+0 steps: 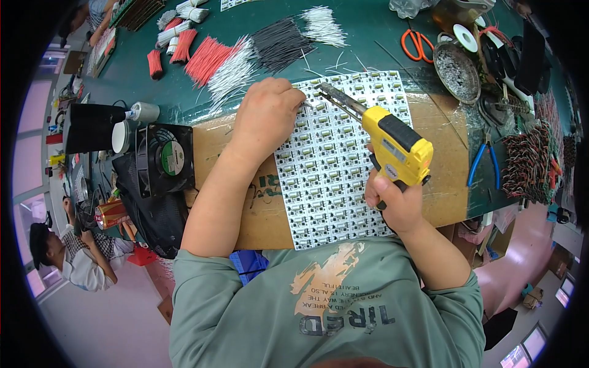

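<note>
A white panel of small circuit boards (334,178), set in rows with tiny parts, lies on a brown cardboard sheet (438,153) in front of me. My right hand (396,199) is wrapped round the grip of a yellow and black soldering gun (399,144). Its long tip points left and reaches over the panel's upper rows, close to my left fingertips. At the panel's upper left edge, my left hand (268,113) is closed in a pinch. A short, thin white wire (307,103) seems to stick out from those fingers; most of it is hidden.
Bundles of red wires (208,61), black wires (282,44) and white wires (324,26) lie beyond the panel. Orange-handled scissors (417,46), a metal dish (457,70) and blue pliers (485,161) are on the right. A black fan (164,161) stands left. Another person (80,254) sits far left.
</note>
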The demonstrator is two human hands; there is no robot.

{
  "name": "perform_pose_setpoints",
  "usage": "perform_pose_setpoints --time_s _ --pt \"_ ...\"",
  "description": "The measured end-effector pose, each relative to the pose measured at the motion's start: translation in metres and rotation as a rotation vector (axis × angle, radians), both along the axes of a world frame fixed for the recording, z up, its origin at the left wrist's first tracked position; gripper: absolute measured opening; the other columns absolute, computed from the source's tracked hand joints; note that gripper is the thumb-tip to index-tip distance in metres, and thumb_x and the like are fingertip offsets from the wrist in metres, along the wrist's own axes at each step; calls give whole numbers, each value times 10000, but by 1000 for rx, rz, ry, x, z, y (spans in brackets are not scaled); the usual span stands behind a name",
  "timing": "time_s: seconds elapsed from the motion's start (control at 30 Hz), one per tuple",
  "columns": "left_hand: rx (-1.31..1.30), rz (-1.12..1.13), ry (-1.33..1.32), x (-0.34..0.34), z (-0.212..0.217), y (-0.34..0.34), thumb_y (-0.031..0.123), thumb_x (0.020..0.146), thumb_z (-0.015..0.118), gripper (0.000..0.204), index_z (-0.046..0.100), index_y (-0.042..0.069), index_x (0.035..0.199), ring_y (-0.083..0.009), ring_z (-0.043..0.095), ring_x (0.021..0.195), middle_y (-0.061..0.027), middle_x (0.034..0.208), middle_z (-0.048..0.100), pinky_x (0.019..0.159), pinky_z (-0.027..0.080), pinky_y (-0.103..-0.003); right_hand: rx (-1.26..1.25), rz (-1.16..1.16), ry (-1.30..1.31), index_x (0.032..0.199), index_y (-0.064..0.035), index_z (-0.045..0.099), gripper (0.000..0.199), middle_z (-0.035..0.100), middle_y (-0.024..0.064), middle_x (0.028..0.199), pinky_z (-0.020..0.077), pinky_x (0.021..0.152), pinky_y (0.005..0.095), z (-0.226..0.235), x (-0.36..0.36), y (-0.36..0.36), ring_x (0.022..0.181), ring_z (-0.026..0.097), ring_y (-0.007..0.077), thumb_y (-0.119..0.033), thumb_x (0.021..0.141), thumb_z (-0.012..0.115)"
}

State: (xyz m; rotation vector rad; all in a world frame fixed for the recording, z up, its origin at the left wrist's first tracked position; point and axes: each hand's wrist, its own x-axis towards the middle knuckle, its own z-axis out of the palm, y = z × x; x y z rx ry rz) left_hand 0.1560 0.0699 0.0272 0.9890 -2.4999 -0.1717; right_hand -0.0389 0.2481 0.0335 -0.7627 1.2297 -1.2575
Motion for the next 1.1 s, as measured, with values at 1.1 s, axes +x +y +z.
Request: perform_pose_setpoints --time_s 1.1 --pt "87 4 103 -32 1 -2 67 773 653 89 721 87 826 -263 598 853 -54 825 641 765 509 -369 61 59 80 951 -36 579 152 551 -25 761 423 606 248 2 -22 4 674 486 56 -130 868 664"
